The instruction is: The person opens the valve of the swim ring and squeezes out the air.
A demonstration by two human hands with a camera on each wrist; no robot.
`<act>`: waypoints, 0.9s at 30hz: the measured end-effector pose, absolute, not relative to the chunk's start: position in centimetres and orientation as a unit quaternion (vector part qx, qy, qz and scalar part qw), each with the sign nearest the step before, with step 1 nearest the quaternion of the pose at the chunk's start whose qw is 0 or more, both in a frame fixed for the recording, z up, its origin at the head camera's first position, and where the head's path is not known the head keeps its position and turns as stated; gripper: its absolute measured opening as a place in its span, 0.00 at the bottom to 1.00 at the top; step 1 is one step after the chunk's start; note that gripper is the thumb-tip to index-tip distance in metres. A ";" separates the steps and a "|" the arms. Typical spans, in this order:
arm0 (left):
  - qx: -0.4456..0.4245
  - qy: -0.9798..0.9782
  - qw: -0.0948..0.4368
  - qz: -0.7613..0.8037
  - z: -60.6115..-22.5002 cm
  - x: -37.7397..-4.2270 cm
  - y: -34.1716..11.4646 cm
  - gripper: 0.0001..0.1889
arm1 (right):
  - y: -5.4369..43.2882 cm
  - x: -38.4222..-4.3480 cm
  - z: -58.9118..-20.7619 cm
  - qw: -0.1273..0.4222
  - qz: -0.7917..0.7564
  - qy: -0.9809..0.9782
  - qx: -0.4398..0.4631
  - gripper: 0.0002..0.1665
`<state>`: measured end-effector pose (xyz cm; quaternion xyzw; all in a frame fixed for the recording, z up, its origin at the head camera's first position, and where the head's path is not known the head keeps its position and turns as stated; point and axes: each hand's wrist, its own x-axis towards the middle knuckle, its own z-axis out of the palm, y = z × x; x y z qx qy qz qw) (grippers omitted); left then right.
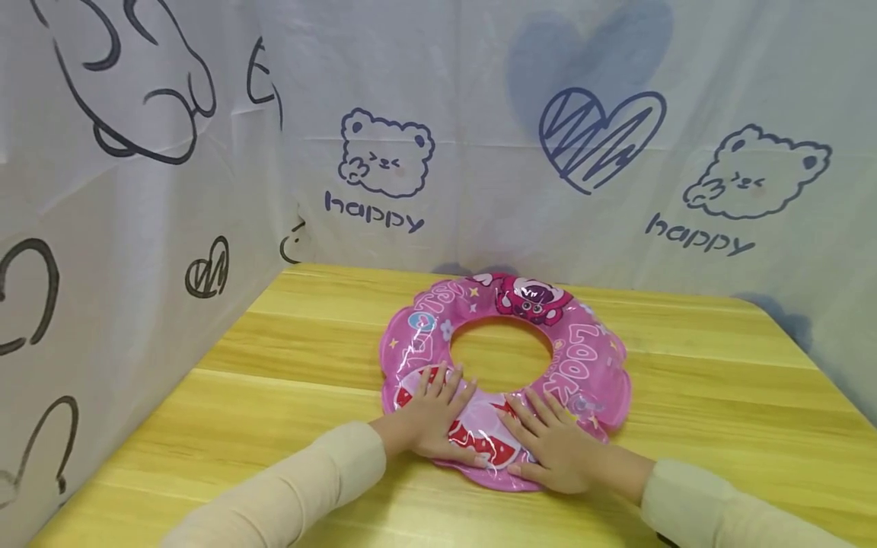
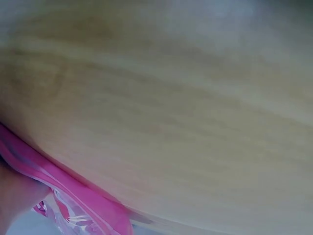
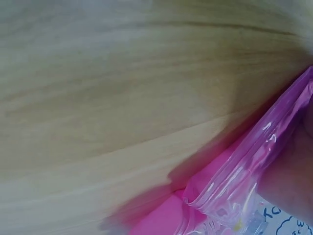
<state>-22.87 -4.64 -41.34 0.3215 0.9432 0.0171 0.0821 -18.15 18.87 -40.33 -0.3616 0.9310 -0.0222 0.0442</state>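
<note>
A pink inflatable swim ring lies flat on the wooden table, printed with a bear, letters and red strawberry shapes. On its near left part rests my left hand, fingers spread and pointing away from me. My right hand lies on the near right part, its fingers also straight and spread. Between the two hands the strawberry print shows. In the left wrist view the ring's pink edge runs along the lower left beside part of the hand. The right wrist view has the shiny clear-pink rim next to the right hand.
The yellow wood-grain table extends around the ring on all sides. A white cloth with drawn bears, hearts and "happy" lettering hangs behind it, and another cloth wall stands along the left edge.
</note>
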 end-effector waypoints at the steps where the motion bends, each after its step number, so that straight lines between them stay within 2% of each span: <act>1: 0.322 0.943 0.082 0.015 -41.3 -22.8 -4.6 0.57 | 18.9 -18.2 -40.3 0.052 -0.024 0.931 -0.362 0.41; 17: 0.320 0.944 0.078 0.001 -41.3 -22.8 -4.6 0.54 | 18.7 -18.3 -39.6 0.093 -0.031 0.934 -0.344 0.41; 27: 0.312 0.945 0.096 -0.001 -40.9 -22.9 -4.4 0.54 | 18.6 -18.7 -39.4 0.113 -0.044 0.933 -0.338 0.41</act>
